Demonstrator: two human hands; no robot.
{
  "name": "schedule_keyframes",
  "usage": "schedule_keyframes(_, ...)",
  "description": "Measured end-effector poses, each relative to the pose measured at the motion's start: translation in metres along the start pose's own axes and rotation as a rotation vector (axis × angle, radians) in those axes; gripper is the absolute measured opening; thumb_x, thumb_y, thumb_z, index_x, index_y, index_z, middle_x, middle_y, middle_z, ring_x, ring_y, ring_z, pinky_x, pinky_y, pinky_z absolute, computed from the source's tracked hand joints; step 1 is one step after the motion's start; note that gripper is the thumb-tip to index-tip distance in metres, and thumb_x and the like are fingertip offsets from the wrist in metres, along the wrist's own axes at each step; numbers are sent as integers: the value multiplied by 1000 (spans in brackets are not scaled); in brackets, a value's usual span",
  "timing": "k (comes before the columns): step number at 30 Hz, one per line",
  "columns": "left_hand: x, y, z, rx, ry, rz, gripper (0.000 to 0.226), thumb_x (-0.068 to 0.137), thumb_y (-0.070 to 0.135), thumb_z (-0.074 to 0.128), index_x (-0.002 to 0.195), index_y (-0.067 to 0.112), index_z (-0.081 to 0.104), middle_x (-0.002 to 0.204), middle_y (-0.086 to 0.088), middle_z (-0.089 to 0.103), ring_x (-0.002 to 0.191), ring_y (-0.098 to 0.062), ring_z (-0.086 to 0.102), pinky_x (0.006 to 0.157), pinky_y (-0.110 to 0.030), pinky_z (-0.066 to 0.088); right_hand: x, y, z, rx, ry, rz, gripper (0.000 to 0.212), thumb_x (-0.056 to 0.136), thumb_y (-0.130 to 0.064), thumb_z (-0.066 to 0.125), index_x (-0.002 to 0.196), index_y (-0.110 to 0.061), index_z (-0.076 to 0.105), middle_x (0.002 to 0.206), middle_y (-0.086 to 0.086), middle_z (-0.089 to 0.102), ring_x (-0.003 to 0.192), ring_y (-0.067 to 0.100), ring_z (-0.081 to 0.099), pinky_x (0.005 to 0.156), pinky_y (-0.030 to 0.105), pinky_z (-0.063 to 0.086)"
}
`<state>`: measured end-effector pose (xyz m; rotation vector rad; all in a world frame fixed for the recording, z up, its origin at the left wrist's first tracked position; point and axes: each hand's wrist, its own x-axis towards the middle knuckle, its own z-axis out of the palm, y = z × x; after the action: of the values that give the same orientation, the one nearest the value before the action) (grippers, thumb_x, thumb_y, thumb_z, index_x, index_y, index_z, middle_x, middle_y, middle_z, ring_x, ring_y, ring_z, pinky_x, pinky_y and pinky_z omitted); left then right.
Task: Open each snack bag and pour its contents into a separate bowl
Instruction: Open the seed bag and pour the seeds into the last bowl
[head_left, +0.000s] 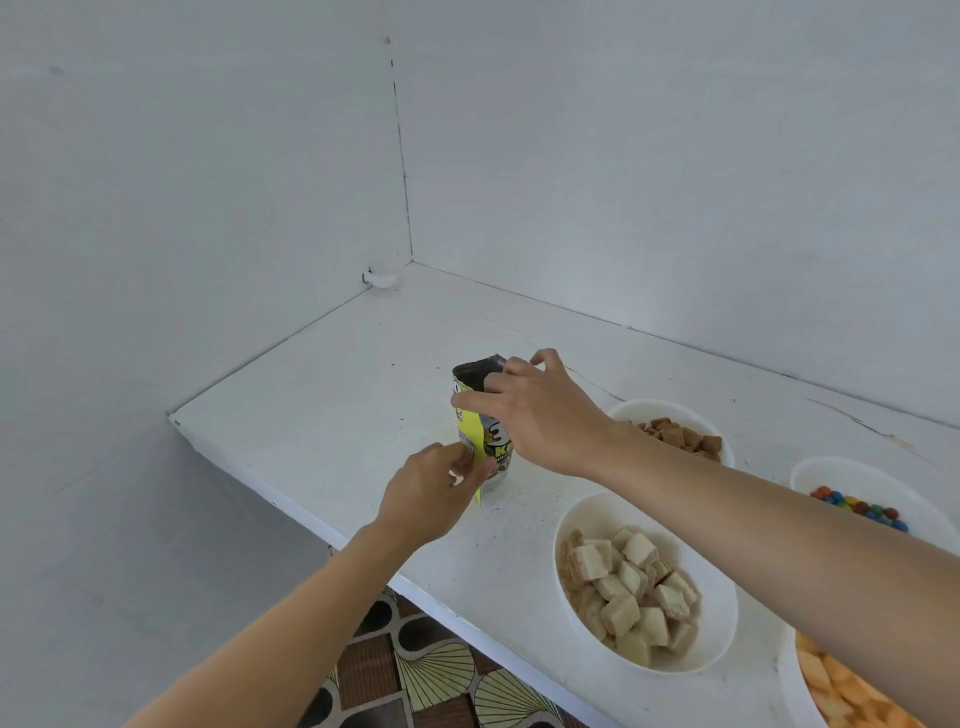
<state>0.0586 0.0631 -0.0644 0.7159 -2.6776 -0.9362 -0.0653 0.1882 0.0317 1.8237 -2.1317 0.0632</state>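
Observation:
A yellow and black snack bag (470, 421) stands upright on the white table (332, 389), its top torn open and dark inside. My right hand (530, 410) grips the bag's open top from the right. My left hand (436, 488) pinches the bag's lower left edge. To the right stand white bowls: one with pale wafer cubes (631, 584), one with brown pieces (680, 434), one with coloured candies (857, 506), one with orange snacks (836, 691) at the bottom right.
The table sits in a corner between two white walls; its left and near edges drop to a patterned floor (436, 680). A small white fitting (382, 280) sits at the far corner. Dark crumbs speckle the tabletop around the bag.

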Motion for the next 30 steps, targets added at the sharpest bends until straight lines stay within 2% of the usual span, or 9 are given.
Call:
schedule_keyframes(4,1,-2,5,-28,3,4,35,96,55,56,91,21,66,95,5,64,87,-11,66,81,-37,58,2,1,1,-6,13,-10,39,78,3,58,100,-29,63,72,-12,48,84,20,48,80,46,38)
schedule_keyframes(8,3,-4,7,-112,6,26,30,98,47,56,90,20,65,98,4,62,92,-14,67,86,-37,57,6,-5,-5,30,22,7,27,80,0,58,85,-26,55,65,-12,49,82,20,48,79,45,37)
schedule_keyframes(14,6,11,-5,-212,93,114,20,100,37,57,92,19,61,97,4,63,91,-9,67,77,-13,51,14,2,-25,119,51,137,19,89,-8,57,91,-27,58,75,-11,64,89,17,48,87,43,33)
schedule_keyframes(17,12,23,-22,-312,158,192,9,100,25,60,92,25,55,99,7,64,92,-9,68,77,-24,55,15,11,-47,247,116,261,15,96,-15,53,97,-27,63,77,-8,62,92,14,46,93,42,28)
schedule_keyframes(19,17,32,-34,-389,171,255,15,100,14,59,95,27,55,102,8,64,96,-15,69,79,-30,56,16,17,-64,317,194,345,16,96,-18,54,99,-28,66,79,-7,59,96,12,47,95,39,25)
schedule_keyframes(22,22,52,-43,-601,126,328,13,102,5,54,103,15,62,112,-4,64,105,-25,67,83,-37,57,18,28,-86,398,292,424,16,93,-17,55,96,-28,67,78,-12,51,95,9,46,97,37,24)
schedule_keyframes(24,21,66,-44,-732,77,351,11,103,4,52,105,4,63,118,-12,64,110,-27,66,83,-38,58,18,36,-99,458,321,458,16,92,-15,55,94,-26,66,80,-9,52,95,11,47,99,36,27)
schedule_keyframes(27,17,87,-40,-905,16,344,11,101,7,54,110,3,60,118,-10,67,113,-25,65,86,-33,55,12,48,-115,474,355,501,15,92,-15,55,92,-27,64,82,-4,54,97,11,46,100,39,31)
schedule_keyframes(30,19,102,-36,-1039,6,296,20,98,13,57,117,12,61,122,-8,67,119,-31,61,94,-46,51,3,58,-129,499,403,538,15,93,-13,57,93,-24,67,71,-11,51,91,9,44,94,39,35)
